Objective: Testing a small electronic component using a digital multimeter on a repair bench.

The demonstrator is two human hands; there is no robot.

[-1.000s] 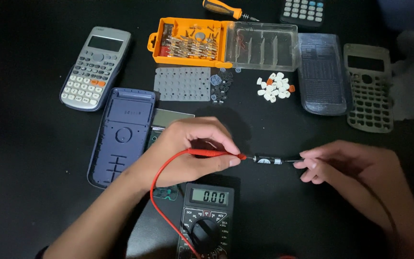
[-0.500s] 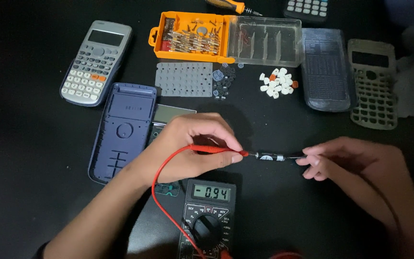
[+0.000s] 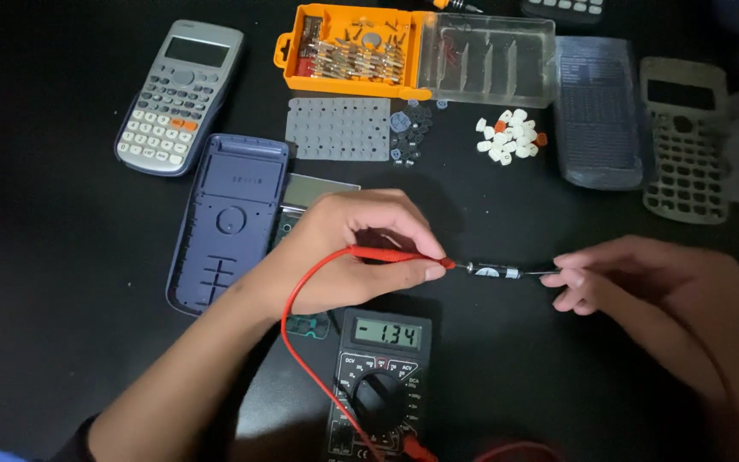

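My left hand pinches a red test probe whose tip touches the left end of a small black battery lying on the black table. My right hand holds a dark probe against the battery's right end; that probe is mostly hidden by the fingers. A red lead loops from the left hand down to a black multimeter at the bottom centre, whose display is lit.
Behind the hands lie a blue calculator back cover, a grey calculator, a grey rubber keypad mat, white loose keys, an orange bit case, a clear cover and a calculator front shell.
The view has shifted slightly. Both hands stay on the battery ends, and the multimeter display shows a different reading than before.
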